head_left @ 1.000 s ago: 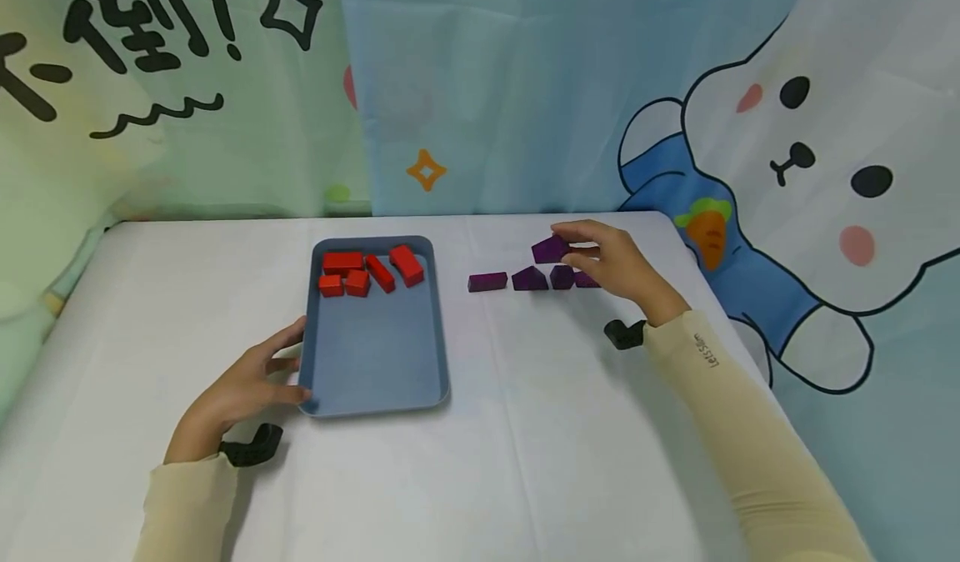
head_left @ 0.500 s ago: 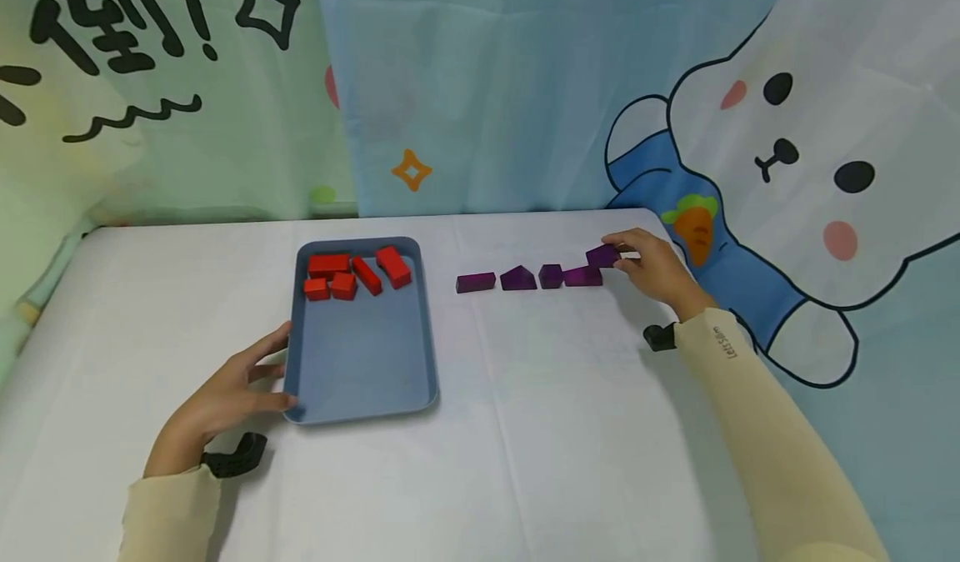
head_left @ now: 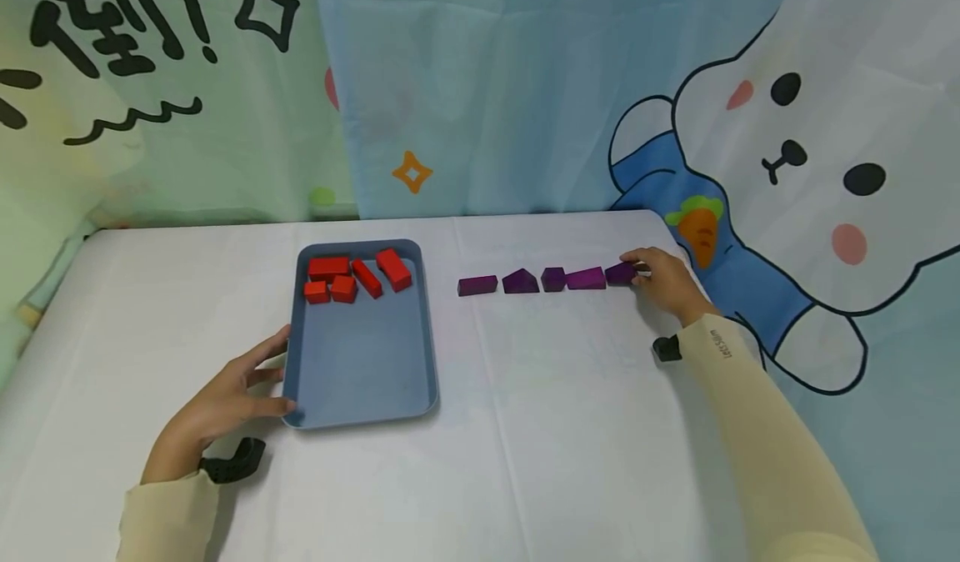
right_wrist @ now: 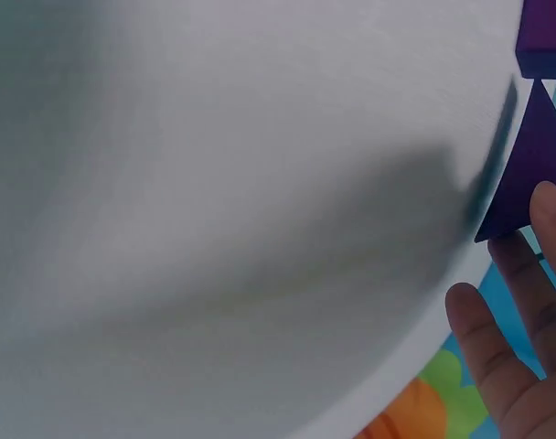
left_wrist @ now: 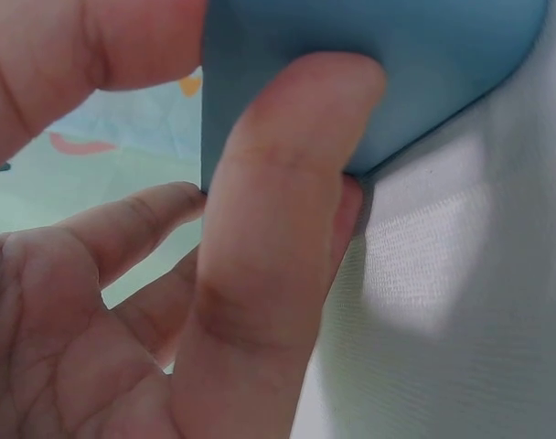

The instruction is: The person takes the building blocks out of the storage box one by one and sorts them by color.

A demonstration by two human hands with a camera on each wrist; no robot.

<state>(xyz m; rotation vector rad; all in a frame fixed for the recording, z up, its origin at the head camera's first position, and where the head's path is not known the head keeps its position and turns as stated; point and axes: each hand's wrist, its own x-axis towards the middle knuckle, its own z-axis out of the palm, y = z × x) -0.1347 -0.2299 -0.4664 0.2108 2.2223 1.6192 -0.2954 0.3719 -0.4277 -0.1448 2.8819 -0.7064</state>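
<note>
- Head view: You sit or stand before a tabletop (head_left: pixel 465 479) covered in white cloth, your left hand (head_left: pixel 217 403) at the near-left side of a smooth blue-grey rectangular tray (head_left: pixel 360 362), its grip spread along the rim.
- Five red blocks (head_left: pixel 343 288), rectangular and cube-like, lie grouped in the tray's far half.
- To the tray's right, five purple blocks of differing shapes line up: a long bar (head_left: pixel 477 285), a pointed block (head_left: pixel 521 281), a small angular block (head_left: pixel 553 279), a second bar (head_left: pixel 586 278) and, at the right end, a dark purple wedge-like block (head_left: pixel 619 274).
- Your right hand (head_left: pixel 666 283) is at that end block, near the tabletop's far-right corner.
- Behind, a pastel curtain (head_left: pixel 480 87) shows a white cartoon animal (head_left: pixel 802 145) in blue.
- Left wrist view: Your thumb lies straight against the tray's corner; other fingers touch its edge, apart from one another.
- Right wrist view: Your grip pinches the wedge-like block, thumb on its triangular face, a fingertip at its lower corner, two fingers visibly apart. The block's narrow tip meets the neighbouring purple bar.
</note>
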